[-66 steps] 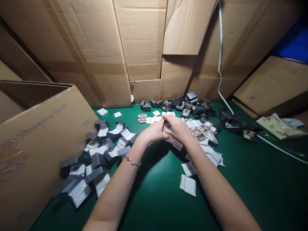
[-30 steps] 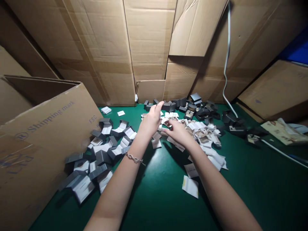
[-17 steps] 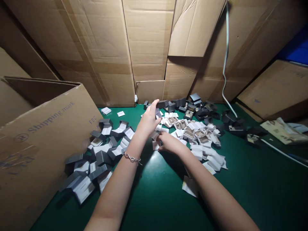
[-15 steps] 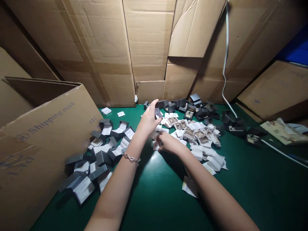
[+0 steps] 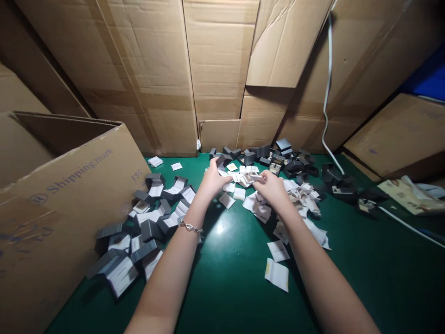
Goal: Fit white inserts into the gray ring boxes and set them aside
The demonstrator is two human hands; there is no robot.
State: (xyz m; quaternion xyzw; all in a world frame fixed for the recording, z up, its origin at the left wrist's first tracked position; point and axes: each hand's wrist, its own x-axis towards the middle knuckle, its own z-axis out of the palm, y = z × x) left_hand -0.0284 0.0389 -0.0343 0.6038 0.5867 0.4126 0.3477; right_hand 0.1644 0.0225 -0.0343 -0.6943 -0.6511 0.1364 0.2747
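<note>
My left hand (image 5: 212, 182), with a chain bracelet at the wrist, grips a small open black jewellery box (image 5: 223, 160) between thumb and fingers. To its right, my right hand (image 5: 273, 189) pinches a small white box insert (image 5: 256, 178) over the pile of white inserts (image 5: 302, 197). Loose white cards (image 5: 227, 200) lie on the green table (image 5: 222, 278) between the hands. Left of my left forearm, several open black boxes with white linings (image 5: 149, 229) are heaped.
A big open carton (image 5: 79, 199) stands at the left. More black boxes (image 5: 295, 164) lie along the back, before a wall of cardboard (image 5: 146, 79). A white cable (image 5: 327, 93) hangs down at the right, near a printed bag (image 5: 406, 194).
My right hand has moved right and away from my left, from the cards to the inserts. The black box in my left hand shows more clearly. White cards now lie uncovered between them.
</note>
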